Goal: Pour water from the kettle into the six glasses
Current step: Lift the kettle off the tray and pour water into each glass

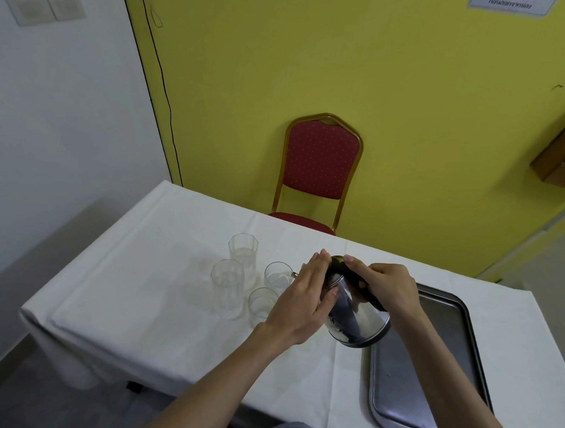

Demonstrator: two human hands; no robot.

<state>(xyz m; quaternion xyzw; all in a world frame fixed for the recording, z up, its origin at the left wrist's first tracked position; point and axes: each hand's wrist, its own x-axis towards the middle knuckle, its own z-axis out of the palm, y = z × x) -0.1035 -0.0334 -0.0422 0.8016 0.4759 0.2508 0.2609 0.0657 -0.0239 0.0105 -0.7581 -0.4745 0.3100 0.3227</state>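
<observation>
A shiny steel kettle [355,321] with a black lid and handle is tilted to the left, its spout over a short glass [277,274] that holds some water. My right hand [389,288] grips the black handle. My left hand [307,297] lies flat against the kettle's side and lid. Two tall faceted glasses, one far [243,258] and one near [227,287], stand to the left with water in them. A second short glass [262,305] stands in front, partly behind my left hand. Other glasses are hidden from view.
A steel tray [445,352] lies on the white tablecloth [131,287] at the right, under the kettle's base. A red chair [318,172] stands behind the table against the yellow wall. The table's left edge drops off near the tall glasses.
</observation>
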